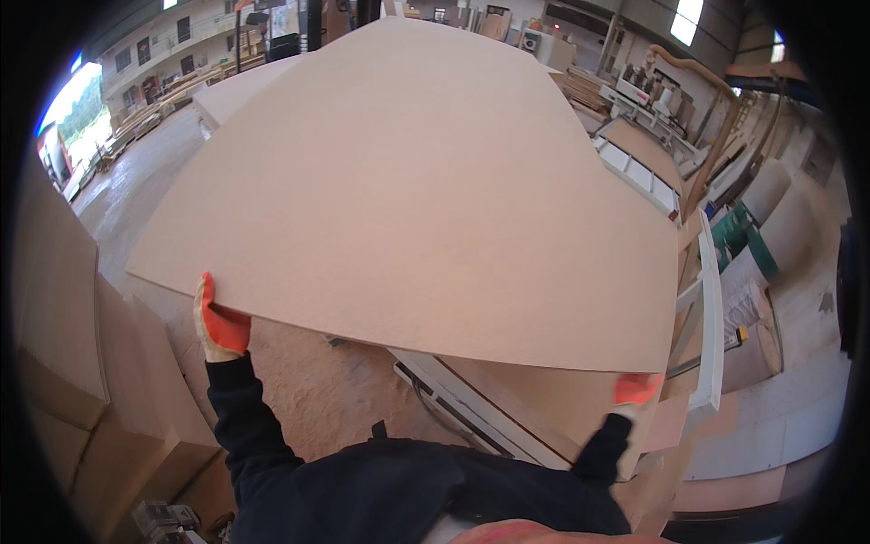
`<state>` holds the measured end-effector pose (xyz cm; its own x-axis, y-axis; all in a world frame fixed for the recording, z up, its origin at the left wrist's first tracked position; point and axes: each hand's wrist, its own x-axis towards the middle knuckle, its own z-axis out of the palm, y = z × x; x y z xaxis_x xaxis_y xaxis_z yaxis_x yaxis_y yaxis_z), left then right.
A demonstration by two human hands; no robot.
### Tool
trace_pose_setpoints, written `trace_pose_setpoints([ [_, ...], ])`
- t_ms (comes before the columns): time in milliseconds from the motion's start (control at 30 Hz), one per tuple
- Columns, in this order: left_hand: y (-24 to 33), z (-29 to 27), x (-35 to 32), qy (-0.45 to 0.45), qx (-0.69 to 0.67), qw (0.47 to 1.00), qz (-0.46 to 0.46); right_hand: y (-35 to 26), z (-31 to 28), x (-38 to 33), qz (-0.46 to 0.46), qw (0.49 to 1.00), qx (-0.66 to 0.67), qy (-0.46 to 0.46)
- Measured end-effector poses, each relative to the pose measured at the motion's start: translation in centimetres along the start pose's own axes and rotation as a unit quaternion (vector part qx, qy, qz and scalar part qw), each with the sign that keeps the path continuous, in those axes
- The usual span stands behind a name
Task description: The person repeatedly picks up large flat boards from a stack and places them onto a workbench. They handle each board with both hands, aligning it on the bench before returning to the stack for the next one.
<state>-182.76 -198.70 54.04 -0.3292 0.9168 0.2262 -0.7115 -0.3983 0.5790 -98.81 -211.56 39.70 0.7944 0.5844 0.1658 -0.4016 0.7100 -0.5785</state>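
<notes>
A large, thin beige wood panel (426, 199) stretches out in front of me and fills most of the view. Its near edge is in both my gloved hands. My left hand (224, 319), in an orange and cream glove, grips that edge near the left corner, with the thumb up against it and the other fingers beneath. Close to the near right corner, my right hand (637, 392) holds the same edge from below; it is slightly blurred, and the panel hides its fingertips.
Below the panel are a white machine frame (453, 403) and a dusty floor (304, 372). Stacked boards (59, 308) stand at my left. A white rail (710, 317) runs along the right, near green objects (743, 238). Machinery (648, 95) and timber lie farther back.
</notes>
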Motion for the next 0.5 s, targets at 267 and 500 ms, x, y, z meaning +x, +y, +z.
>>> trace_pose_setpoints([
  [267,0.1,-2.8,-0.6,-0.049,0.102,0.994,-0.006,8.8,12.3,-14.2,0.194,0.969,0.048,0.147],
  [500,6.1,-6.7,3.9,-0.001,0.16,0.981,0.114,13.2,16.0,-17.6,0.084,0.989,0.026,0.119],
])
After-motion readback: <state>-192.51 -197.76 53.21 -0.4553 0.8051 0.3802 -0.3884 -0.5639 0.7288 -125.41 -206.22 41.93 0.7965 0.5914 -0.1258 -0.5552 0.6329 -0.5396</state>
